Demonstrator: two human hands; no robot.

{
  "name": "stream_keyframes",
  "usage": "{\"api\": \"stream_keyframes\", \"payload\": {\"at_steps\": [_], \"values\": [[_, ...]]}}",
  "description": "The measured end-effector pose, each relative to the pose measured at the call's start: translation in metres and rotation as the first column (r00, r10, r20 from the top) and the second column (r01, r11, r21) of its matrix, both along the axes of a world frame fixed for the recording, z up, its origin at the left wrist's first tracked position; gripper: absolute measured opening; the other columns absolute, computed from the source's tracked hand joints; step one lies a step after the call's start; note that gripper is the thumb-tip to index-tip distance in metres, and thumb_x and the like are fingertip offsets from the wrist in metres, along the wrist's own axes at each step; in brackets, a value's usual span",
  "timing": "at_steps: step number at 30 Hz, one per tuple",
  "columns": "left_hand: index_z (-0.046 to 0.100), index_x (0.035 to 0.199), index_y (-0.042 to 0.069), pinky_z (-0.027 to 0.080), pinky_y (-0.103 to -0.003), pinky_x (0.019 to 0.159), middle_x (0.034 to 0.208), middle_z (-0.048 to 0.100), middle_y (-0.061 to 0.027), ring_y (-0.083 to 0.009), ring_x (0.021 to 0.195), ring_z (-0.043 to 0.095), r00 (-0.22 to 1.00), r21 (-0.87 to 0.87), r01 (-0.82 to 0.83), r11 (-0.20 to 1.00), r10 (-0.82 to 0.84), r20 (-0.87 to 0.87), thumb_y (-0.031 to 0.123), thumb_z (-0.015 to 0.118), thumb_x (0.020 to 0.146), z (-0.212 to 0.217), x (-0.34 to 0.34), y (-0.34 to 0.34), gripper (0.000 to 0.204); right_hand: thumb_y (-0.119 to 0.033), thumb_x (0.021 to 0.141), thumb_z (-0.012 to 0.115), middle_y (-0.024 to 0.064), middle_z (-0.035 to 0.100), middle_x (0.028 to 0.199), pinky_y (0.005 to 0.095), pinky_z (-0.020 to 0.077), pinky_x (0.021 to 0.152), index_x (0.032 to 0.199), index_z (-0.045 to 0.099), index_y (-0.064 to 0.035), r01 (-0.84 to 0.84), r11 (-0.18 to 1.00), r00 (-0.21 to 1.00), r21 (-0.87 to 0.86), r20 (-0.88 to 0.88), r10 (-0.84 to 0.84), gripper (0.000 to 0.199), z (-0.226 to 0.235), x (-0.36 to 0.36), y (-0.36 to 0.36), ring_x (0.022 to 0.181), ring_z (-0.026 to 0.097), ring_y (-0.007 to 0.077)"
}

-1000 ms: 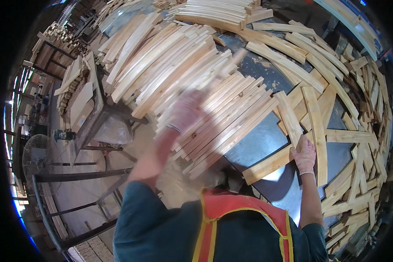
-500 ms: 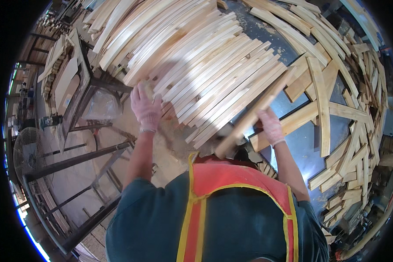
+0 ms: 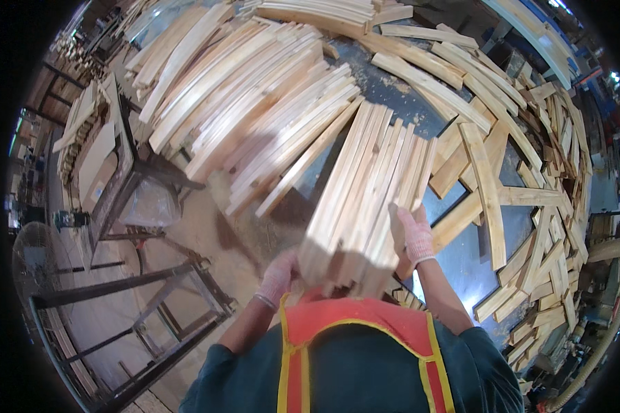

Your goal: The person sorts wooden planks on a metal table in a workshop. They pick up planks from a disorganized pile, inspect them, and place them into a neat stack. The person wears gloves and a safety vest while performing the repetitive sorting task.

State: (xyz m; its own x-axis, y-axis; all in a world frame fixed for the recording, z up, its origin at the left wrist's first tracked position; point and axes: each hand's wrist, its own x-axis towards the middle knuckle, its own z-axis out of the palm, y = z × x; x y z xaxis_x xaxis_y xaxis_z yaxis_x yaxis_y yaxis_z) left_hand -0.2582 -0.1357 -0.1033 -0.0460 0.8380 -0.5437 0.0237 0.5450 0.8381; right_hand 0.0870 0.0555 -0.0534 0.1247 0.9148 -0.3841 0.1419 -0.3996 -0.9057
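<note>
Pale wooden slats (image 3: pixel 346 199): straight-edged, bundled.
Pink-gloved left hand (image 3: pixel 280 274): finger state indeterminable.
Pink-gloved right hand (image 3: pixel 416 236): fingers clamped on slats.

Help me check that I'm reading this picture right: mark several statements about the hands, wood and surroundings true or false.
1. The bundle of slats is between the left hand and the right hand. True.
2. Both hands are bare. False: both wear gloves.
3. A fan stands at the picture's left. True.
4. The bundle's slats lie crossed. False: they run side by side.
5. The vest has yellow edging. True.
</note>
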Motion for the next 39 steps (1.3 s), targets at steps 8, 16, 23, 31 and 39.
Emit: {"api": "stream_keyframes", "payload": {"at_steps": [8, 16, 23, 31, 39], "values": [[0.058, 0.148, 0.0, 0.047, -0.041, 0.114, 0.149, 0.06, -0.0242, -0.0328, 0.138, 0.06, 0.902, -0.142, 0.102, 0.985, -0.152, -0.405, 0.054, 0.071, 0.092, 0.081, 0.023, 0.194, 0.079, -0.054, 0.094, 0.073, 0.0244, 0.068, 0.136, 0.0401, 0.0483, 0.109, 0.153, 0.047, 0.0031, -0.312, 0.945, 0.927, -0.099, 0.185, 0.325, 0.087, -0.007, 0.047, 0.051, 0.128, 0.065, 0.0345], [0.044, 0.159, 0.005, 0.043, -0.047, 0.118, 0.154, 0.054, -0.0263, -0.042, 0.142, 0.054, 0.802, -0.148, 0.192, 0.97, -0.241, -0.546, 0.067, 0.078, 0.08, 0.072, 0.086, 0.241, 0.107, -0.042, 0.097, 0.075, 0.0137, 0.075, 0.112, 0.036, 0.0539, 0.092, 0.139, 0.061, 0.0009, -0.275, 0.939, 0.956, -0.208, 0.041, 0.289, 0.062, 0.002, 0.056, 0.047, 0.101, 0.07, 0.0256], [0.028, 0.166, 0.002, 0.038, -0.048, 0.123, 0.163, 0.04, -0.0292, -0.0428, 0.15, 0.043, 0.736, -0.004, 0.31, 0.951, -0.243, -0.632, 0.056, 0.081, 0.084, 0.131, 0.099, 0.242, 0.111, -0.026, 0.098, 0.077, 0.0034, 0.07, 0.111, 0.0316, 0.0534, 0.089, 0.136, 0.063, -0.0007, -0.004, 1.0, 0.97, -0.025, -0.244, -0.002, 0.048, 0.033, 0.071, 0.019, 0.099, 0.064, 0.0145], [0.03, 0.164, 0.003, 0.042, -0.052, 0.117, 0.154, 0.045, -0.0312, -0.0461, 0.14, 0.049, 0.904, 0.849, 0.223, 0.48, 0.223, -0.364, 0.058, 0.088, 0.072, 0.291, 0.076, 0.274, 0.122, -0.028, 0.096, 0.079, 0.0092, 0.064, 0.131, 0.0355, 0.048, 0.106, 0.141, 0.058, -0.0005, 0.173, 0.806, 0.985, 0.566, -0.099, -0.142, 0.056, 0.248, 0.039, 0.031, 0.118, 0.059, 0.019], [0.027, 0.166, 0.006, 0.04, -0.049, 0.12, 0.158, 0.046, -0.0204, -0.0382, 0.147, 0.044, 0.558, 0.44, 0.692, 0.572, -0.038, -0.829, 0.034, 0.07, 0.094, 0.124, 0.014, 0.263, 0.089, -0.033, 0.108, 0.062, 0.012, 0.065, 0.141, 0.042, 0.0509, 0.113, 0.154, 0.051, -0.004, 0.119, 0.83, 0.914, 0.545, 0.266, -0.305, 0.056, 0.001, 0.083, -0.004, 0.125, 0.064, 0.0241]]}}
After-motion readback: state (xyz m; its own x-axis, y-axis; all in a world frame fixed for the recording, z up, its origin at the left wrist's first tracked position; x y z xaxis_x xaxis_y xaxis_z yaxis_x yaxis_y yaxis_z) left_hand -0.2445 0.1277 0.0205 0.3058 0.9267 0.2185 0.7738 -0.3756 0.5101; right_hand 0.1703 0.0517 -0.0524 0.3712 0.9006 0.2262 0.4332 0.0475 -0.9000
